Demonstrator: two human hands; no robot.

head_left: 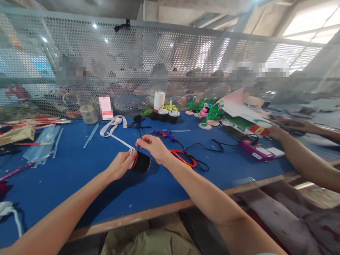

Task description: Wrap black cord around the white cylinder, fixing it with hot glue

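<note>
My left hand (121, 163) is closed round a small black cup (142, 162) with a red rim, held on its side just above the blue table (79, 170). A white ribbon (117, 136) runs from the cup's rim back across the table. My right hand (153, 147) pinches a thin black strand (139, 134) right above the cup. Red-handled scissors (184, 158) lie just right of my right wrist.
A blue glue gun (166, 133) with a black cord lies behind my hands. Clear glue sticks (42, 145) sit at the left. Small black baskets (168, 115), a white cup (159, 100) and green paper flowers (209, 113) stand by the perforated screen. Another person's arms (300, 148) reach in at the right.
</note>
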